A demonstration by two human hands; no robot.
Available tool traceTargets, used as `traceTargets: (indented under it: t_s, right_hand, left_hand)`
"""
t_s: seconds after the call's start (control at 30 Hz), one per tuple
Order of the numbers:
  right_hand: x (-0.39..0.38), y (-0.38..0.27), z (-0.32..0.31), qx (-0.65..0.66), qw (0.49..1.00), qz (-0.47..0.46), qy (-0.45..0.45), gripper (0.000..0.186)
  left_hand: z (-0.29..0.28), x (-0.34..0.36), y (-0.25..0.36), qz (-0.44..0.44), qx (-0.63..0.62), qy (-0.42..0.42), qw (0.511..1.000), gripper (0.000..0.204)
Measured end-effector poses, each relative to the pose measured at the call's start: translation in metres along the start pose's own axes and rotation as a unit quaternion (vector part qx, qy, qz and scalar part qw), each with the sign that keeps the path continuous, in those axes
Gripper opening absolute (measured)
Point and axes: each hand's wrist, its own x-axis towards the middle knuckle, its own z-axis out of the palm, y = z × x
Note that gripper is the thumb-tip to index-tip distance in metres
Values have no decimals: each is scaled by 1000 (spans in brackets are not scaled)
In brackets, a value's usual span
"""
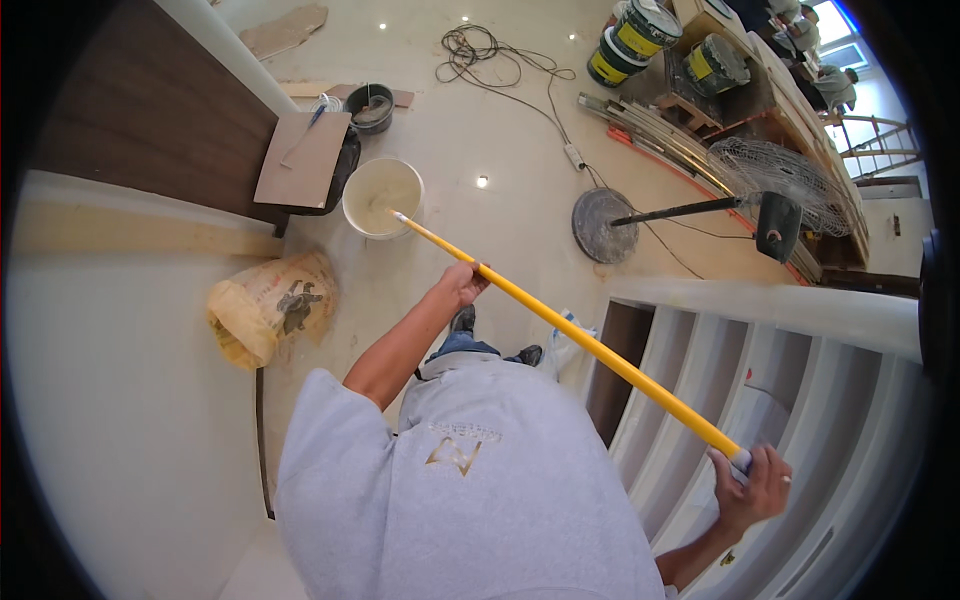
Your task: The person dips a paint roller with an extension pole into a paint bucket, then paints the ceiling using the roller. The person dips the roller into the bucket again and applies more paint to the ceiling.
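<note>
A long yellow pole (585, 345) runs diagonally across the view, its tip over a cream bucket (355, 195) with pale contents. My left hand (465, 280) is closed around the pole partway along it, nearer the bucket end. My right hand (757, 485) grips the pole's lower right end at a grey cap. A pale board (300, 152) with a small tool on it sits beside the bucket, near a dark bucket (372, 113).
A crumpled plastic sack (255, 310) lies at the left, below a panel (170, 120). Cables (470, 50), a pedestal fan (775, 225), metal lengths (650, 150) and paint buckets (640, 30) occupy the floor side ahead and right. White shelving (820, 420) flanks me; people (830, 85) appear far right.
</note>
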Motion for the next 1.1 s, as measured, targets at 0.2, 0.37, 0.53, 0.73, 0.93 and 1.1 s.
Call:
traceTargets:
  t_s: [0.2,0.37,0.53,0.73,0.93,1.1]
  right_hand:
    - [-27,18,-25,8,999,40,-6,62]
    - [-41,0,-9,10,997,48,-51,63]
    - [-82,16,-49,-5,995,86,-52,60]
    - [-139,-16,-5,15,998,55,-10,61]
    - [-275,36,-63,-3,993,112,22,60]
    - [-410,59,-100,-28,985,153,76,56]
  left_hand:
    - [8,-26,-6,2,26,-67,997,22]
    - [0,-19,-17,-5,21,39,999,24]
    - [-5,-49,-49,4,55,-41,998,26]
    - [-36,-18,-64,23,-12,1,1000,24]
    - [-39,-100,-149,15,53,-97,994,24]
    - [-46,-177,-228,51,43,-164,984,23]
